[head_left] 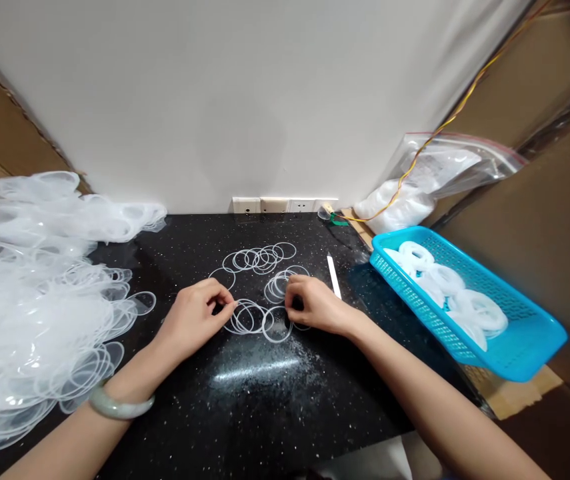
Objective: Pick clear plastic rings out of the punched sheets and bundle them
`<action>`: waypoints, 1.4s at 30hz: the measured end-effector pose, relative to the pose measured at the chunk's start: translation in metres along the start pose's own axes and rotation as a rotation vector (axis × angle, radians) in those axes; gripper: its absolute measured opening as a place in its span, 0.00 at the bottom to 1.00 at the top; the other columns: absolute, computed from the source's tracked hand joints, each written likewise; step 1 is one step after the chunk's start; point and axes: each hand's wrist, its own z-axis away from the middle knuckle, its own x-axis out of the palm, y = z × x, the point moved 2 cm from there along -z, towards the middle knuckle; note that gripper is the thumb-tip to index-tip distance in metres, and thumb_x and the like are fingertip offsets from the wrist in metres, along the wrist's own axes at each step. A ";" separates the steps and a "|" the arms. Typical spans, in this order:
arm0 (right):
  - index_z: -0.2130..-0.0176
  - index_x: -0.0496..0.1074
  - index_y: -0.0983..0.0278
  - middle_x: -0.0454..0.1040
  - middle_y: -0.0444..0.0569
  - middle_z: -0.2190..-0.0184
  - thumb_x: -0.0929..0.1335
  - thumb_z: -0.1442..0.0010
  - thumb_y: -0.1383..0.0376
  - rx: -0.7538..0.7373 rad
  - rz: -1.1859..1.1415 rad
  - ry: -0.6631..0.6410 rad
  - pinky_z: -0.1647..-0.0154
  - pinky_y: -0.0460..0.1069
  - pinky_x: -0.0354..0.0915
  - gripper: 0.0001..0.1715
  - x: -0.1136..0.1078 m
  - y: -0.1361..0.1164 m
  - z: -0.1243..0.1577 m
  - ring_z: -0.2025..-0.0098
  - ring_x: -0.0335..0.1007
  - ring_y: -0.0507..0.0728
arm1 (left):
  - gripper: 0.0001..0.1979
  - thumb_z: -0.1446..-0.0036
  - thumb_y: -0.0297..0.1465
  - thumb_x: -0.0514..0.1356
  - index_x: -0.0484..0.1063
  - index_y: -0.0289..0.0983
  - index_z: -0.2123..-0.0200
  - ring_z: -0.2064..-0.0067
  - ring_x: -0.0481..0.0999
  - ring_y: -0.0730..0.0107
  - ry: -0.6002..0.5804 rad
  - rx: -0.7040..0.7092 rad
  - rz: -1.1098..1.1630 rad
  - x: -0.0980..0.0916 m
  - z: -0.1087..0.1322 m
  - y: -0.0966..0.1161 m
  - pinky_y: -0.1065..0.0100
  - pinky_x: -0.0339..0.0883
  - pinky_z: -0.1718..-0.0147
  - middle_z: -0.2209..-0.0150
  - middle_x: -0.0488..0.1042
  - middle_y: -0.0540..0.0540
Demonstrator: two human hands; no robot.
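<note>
"What's the left hand (192, 318) doing?"

"It's palm down, with the thumb and forefinger pinched narrow on the edge of a clear ring (235, 305). A pale green bangle (121, 403) sits on that wrist."

"And the right hand (317, 305)?"

"That's narrow too, with the fingers curled down at the rings. I can't tell whether it's gripping one, because the fingertips are tucked out of sight."

"Where are the other rings?"

"They're loose and overlapping on the black speckled table (265, 413). One small cluster (249, 319) lies right between the hands, another (277, 287) sits just ahead of the right hand, and a longer chain (259, 259) lies farther ahead of both."

"What's beside the hands?"

"A thin white strip (333, 275) lies just beyond the right hand. Well to the left of the left hand there's a big heap of clear rings (25, 313). Well to the right of the right hand sits a blue mesh basket (529, 360) holding thick white rings (475, 310)."

"Anything farther out?"

"Far ahead of the hands there are wall sockets (285, 205), and ahead and to the right a zip bag (445, 167) of white stuff with a yellow cable (445, 127) across it."
</note>
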 end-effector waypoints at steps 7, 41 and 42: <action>0.66 0.73 0.65 0.69 0.47 0.66 0.71 0.46 0.70 -0.040 -0.003 0.054 0.61 0.48 0.60 0.05 -0.003 -0.002 0.001 0.62 0.65 0.54 | 0.08 0.47 0.35 0.59 0.74 0.38 0.74 0.76 0.67 0.72 0.084 -0.063 -0.003 -0.016 -0.003 -0.005 0.71 0.60 0.75 0.75 0.74 0.51; 0.70 0.75 0.66 0.76 0.46 0.75 0.67 0.46 0.71 0.285 -0.123 0.370 0.71 0.45 0.60 0.05 -0.022 0.047 -0.004 0.73 0.68 0.51 | 0.10 0.41 0.36 0.56 0.74 0.38 0.65 0.68 0.71 0.66 0.129 0.044 -0.163 -0.015 -0.005 -0.016 0.67 0.63 0.68 0.67 0.74 0.48; 0.70 0.75 0.66 0.75 0.46 0.75 0.67 0.46 0.71 0.282 -0.126 0.362 0.71 0.45 0.60 0.05 -0.022 0.047 -0.004 0.74 0.68 0.51 | 0.10 0.40 0.36 0.56 0.74 0.38 0.64 0.68 0.71 0.66 0.131 0.055 -0.159 -0.015 -0.005 -0.017 0.67 0.63 0.68 0.66 0.74 0.47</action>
